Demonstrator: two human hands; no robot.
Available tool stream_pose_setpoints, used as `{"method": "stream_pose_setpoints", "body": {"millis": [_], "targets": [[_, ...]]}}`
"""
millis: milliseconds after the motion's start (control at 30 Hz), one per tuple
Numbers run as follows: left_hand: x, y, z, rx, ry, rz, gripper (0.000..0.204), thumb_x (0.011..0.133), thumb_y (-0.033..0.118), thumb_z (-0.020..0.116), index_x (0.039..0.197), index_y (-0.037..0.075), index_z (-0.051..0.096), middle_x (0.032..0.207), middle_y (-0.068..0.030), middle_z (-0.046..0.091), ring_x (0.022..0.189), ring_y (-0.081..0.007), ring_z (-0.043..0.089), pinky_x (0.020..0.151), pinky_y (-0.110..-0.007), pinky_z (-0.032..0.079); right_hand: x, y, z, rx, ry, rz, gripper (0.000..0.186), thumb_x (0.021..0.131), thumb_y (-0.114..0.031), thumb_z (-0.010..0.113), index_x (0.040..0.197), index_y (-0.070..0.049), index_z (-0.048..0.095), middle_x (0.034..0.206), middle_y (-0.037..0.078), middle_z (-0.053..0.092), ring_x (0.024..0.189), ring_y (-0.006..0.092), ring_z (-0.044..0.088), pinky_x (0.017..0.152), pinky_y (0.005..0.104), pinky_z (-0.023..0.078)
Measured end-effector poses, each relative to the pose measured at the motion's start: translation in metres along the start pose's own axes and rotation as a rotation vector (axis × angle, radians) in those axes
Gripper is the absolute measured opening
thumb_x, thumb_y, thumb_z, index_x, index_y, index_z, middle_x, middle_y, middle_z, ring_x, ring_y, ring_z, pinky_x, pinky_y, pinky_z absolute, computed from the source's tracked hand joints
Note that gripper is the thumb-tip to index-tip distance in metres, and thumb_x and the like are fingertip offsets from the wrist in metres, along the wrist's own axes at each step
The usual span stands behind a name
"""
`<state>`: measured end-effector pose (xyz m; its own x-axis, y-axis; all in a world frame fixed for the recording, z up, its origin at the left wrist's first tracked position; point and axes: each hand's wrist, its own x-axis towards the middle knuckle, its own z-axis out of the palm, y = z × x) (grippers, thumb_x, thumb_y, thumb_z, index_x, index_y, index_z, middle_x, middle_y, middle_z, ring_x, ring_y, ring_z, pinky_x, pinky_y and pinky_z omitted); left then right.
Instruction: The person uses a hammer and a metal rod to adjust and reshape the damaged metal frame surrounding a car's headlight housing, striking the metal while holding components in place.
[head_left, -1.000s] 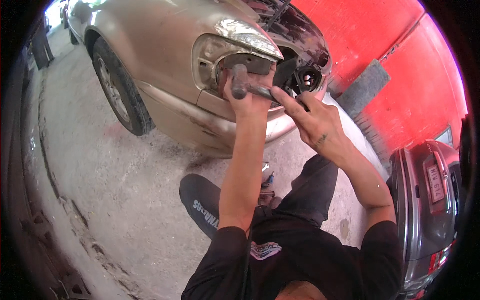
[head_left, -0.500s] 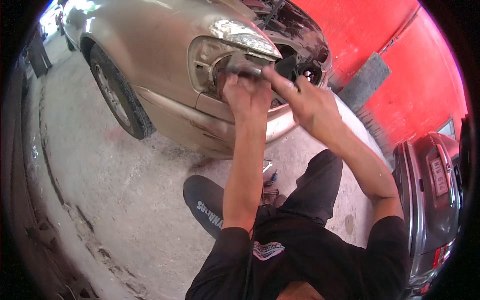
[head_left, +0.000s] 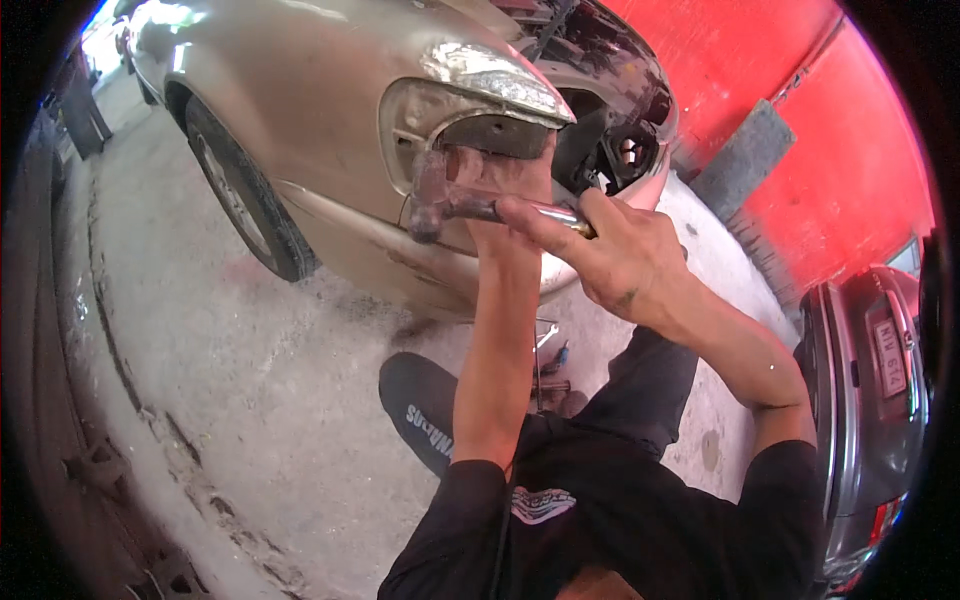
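Observation:
My right hand (head_left: 630, 250) is wrapped round the handle of a hammer (head_left: 428, 195), which has a dull dark head and a shiny metal shaft. The hammer crosses in front of my left hand (head_left: 500, 180), its head just left of that wrist. My left hand reaches up into the bare headlight opening (head_left: 398, 120) of a tan car. Its fingers are hidden in there, just below a dark curved piece (head_left: 500, 135); I cannot tell whether they grip it. Above the opening, the fender edge (head_left: 490, 75) shows scraped, silvery metal.
Below the opening runs the scuffed bumper (head_left: 390, 255), with the front wheel (head_left: 240, 195) to its left. Between my legs, a wrench (head_left: 546, 332) and a blue-handled tool (head_left: 561, 357) lie on the concrete. A grey slab (head_left: 745, 160) leans on the red wall; a dark car (head_left: 865, 390) stands at right.
The hammer has swung back toward me and down, away from the opening, and its head now shows left of my left wrist. My left hand stays at the headlight opening, its fingers now less visible.

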<state>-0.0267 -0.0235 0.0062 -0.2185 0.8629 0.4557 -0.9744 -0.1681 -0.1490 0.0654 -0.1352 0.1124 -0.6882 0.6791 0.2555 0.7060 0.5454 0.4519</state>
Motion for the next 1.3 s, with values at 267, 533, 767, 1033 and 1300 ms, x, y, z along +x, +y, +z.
{"method": "stream_pose_setpoints", "body": {"millis": [267,533,767,1033,1300], "targets": [[-0.002,0.012,0.027,-0.297,0.104,-0.056,0.039,0.101,0.026,0.051,0.138,0.012,0.056,0.143,-0.0106,0.057,0.131,-0.0296,0.054,0.115,-0.057,0.040,-0.004,-0.002,-0.007,0.058,-0.020,-0.046,0.077,0.090,-0.010,0.054,0.159,-0.039,0.035,0.084,0.014,0.055,0.068,0.0323,0.066,0.056,0.0453,0.055],[0.006,0.007,0.021,-0.261,0.076,-0.078,0.038,0.103,0.026,0.050,0.137,0.013,0.057,0.138,-0.0095,0.062,0.127,-0.0288,0.058,0.108,-0.053,0.048,-0.010,0.000,-0.018,0.092,-0.029,-0.081,0.084,0.089,-0.006,0.056,0.158,-0.046,0.032,0.087,0.013,0.056,0.068,0.0319,0.066,0.058,0.0443,0.056],[0.002,-0.002,0.006,-0.285,0.055,-0.086,0.048,0.100,0.033,0.053,0.143,0.012,0.053,0.145,-0.0104,0.055,0.139,-0.0323,0.046,0.121,-0.058,0.028,-0.023,0.018,-0.008,-0.031,0.005,0.100,0.090,0.078,0.000,0.066,0.156,-0.037,0.042,0.081,0.008,0.052,0.061,0.0294,0.061,0.051,0.0393,0.052],[0.007,-0.011,-0.007,-0.292,0.010,-0.071,0.047,0.102,0.028,0.052,0.146,0.011,0.049,0.149,-0.0126,0.051,0.137,-0.0309,0.048,0.119,-0.056,0.033,-0.015,0.036,-0.003,-0.103,0.073,0.140,0.086,0.079,-0.001,0.067,0.154,-0.036,0.044,0.081,0.009,0.053,0.059,0.0295,0.059,0.049,0.0404,0.052],[0.007,-0.003,0.022,-0.244,0.188,-0.068,0.048,0.091,0.025,0.058,0.136,0.009,0.056,0.138,-0.0140,0.060,0.128,-0.0345,0.055,0.110,-0.059,0.043,-0.035,0.014,-0.016,0.041,0.004,-0.058,0.082,0.081,-0.004,0.064,0.152,-0.041,0.046,0.087,0.009,0.056,0.066,0.0307,0.064,0.052,0.0416,0.053]]}}
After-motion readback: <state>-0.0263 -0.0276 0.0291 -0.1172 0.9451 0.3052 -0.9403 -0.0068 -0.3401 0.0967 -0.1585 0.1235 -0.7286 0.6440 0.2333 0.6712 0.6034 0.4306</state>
